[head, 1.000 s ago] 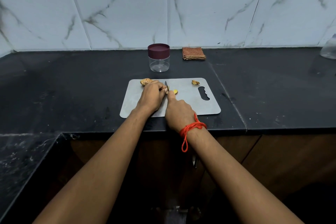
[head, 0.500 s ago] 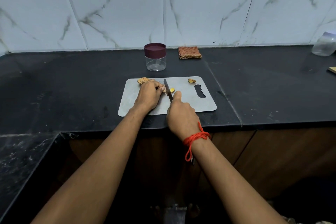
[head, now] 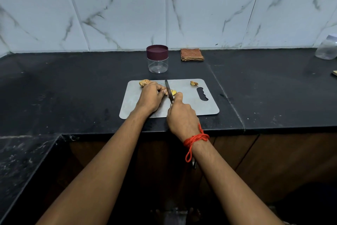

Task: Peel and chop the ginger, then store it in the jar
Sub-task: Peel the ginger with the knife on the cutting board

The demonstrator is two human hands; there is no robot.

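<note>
Cutting board (head: 191,105): a grey board with a handle slot at its right end is lying flat on the black countertop (head: 73,88), close to the counter's front edge.
Left hand (head: 150,97): it is resting on the left-middle of the board. Its fingers are curling downward and the fingertips are pinning the peeled ginger piece.
Right hand (head: 182,115): it is hovering over the board's near edge, gripping the knife handle, with one finger stretching forward beside the blade.
Knife (head: 168,90): the blade is pointing toward the board's far edge between the two hands, and it is sitting against the peeled ginger piece.
Peeled ginger piece (head: 173,92): yellow, it is lying at the middle of the board and showing just right of the blade.
Unpeeled ginger chunk (head: 144,83): brown, it is sitting at the board's far-left corner, partly hidden behind the left hand.
Small ginger scrap (head: 194,83): it is lying near the board's far edge, just beyond the handle slot.
Jar (head: 157,65): clear, it is standing upright on the counter just beyond the board's far edge and wearing its maroon lid (head: 157,51).
Folded cloth (head: 191,54): checked orange, it is lying beyond the board's far-right corner, by the tiled wall.
Clear container (head: 327,49): it is sitting well to the right of the board, at the frame's edge.
Red thread (head: 196,138): it is wrapping the right wrist, just off the board's near edge.
</note>
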